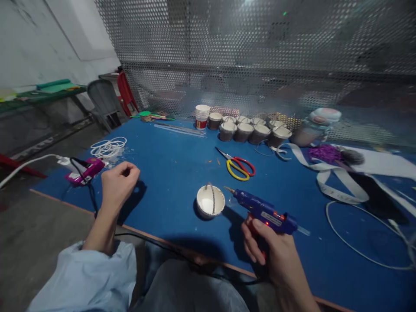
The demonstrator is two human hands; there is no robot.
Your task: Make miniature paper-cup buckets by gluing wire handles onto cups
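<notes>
My right hand (271, 249) is closed around the handle of a blue hot glue gun (260, 208). A small red light glows on the glue gun, and a clear glue stick juts from its back. Its nozzle points left, close to a small white paper cup (210, 201) with a twisted cord handle. That cup stands upright on the blue table (162, 173), touched by neither hand. My left hand (118, 184) is curled closed above the table's left part, beside a purple power strip (85, 171). Its fingertips are hidden, so anything inside it cannot be made out.
Red-and-yellow scissors (240, 167) lie behind the cup. Several dark-wrapped cups (243, 132) and a stack of paper cups (202, 116) line the back by a perforated metal screen (195, 52). White ribbon (341, 186) and a white cable (344, 255) lie right; coiled white cord (108, 147) lies left.
</notes>
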